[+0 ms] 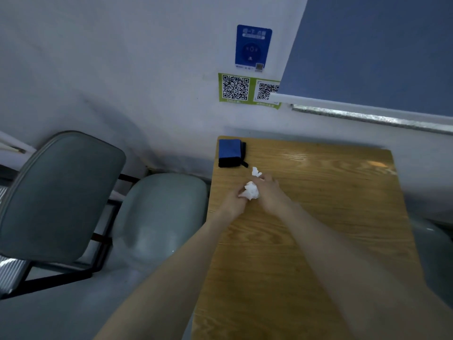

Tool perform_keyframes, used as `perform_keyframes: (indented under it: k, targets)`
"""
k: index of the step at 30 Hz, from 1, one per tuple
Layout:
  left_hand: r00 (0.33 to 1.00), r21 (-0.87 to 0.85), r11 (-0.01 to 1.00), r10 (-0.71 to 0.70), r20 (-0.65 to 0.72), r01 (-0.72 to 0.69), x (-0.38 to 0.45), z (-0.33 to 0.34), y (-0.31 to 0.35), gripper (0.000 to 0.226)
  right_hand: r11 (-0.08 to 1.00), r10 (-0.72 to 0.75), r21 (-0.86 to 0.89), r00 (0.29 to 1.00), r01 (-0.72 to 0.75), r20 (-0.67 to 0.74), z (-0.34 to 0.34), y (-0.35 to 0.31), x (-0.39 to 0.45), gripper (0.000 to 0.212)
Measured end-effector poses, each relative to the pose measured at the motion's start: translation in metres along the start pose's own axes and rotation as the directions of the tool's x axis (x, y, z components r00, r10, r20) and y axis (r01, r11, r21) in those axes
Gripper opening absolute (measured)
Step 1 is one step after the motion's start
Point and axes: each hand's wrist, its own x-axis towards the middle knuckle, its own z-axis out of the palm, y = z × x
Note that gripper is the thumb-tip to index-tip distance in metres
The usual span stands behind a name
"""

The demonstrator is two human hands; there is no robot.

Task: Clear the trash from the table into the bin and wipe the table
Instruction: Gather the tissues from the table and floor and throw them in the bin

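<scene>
Wooden bench (318,217) runs up to the wall, two grey chairs (61,192) on its left side; no bin in view. Blue folded cloth (230,152) lies at the far left corner of the bench, out of the hands' way, probably kept for the wiping step, which looks not yet begun.

Both arms reach to the far middle of the bench. Left hand (232,202) has its grip curled on a crumpled white tissue wad (251,190), held at or just off the surface, likely so the trash gathers in one hand. Right hand (269,190) sits just beside it, fingertips pinching a smaller tissue scrap (256,172) near the cloth; grip looks closed on it, though blur makes this unsure. Judged step: collecting trash.
</scene>
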Motion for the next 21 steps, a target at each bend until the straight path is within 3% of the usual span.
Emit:
perform_keyframes:
  k: [4,10,16,21]
  targets:
    - [0.990,-0.152,0.979,-0.138,0.015,0.139,-0.025,0.000,-0.020,0.029,0.998,-0.052,-0.023,0.996,0.053,0.068,0.019,-0.010,-0.016,0.065]
    - [0.983,-0.119,0.979,-0.175,-0.063,0.166,-0.073,-0.002,-0.060,0.037,0.978,-0.169,-0.110,0.982,0.178,0.089,0.050,-0.017,-0.045,0.053]
    - [0.949,-0.116,0.990,-0.113,-0.293,0.081,-0.125,-0.003,-0.115,0.042,0.964,-0.240,-0.099,0.967,0.248,0.088,0.079,-0.024,-0.083,0.050]
    - [0.843,-0.203,0.975,-0.182,-0.506,0.089,-0.182,-0.009,-0.170,0.033,0.955,-0.261,-0.124,0.962,0.269,0.075,0.112,-0.047,-0.111,0.057]
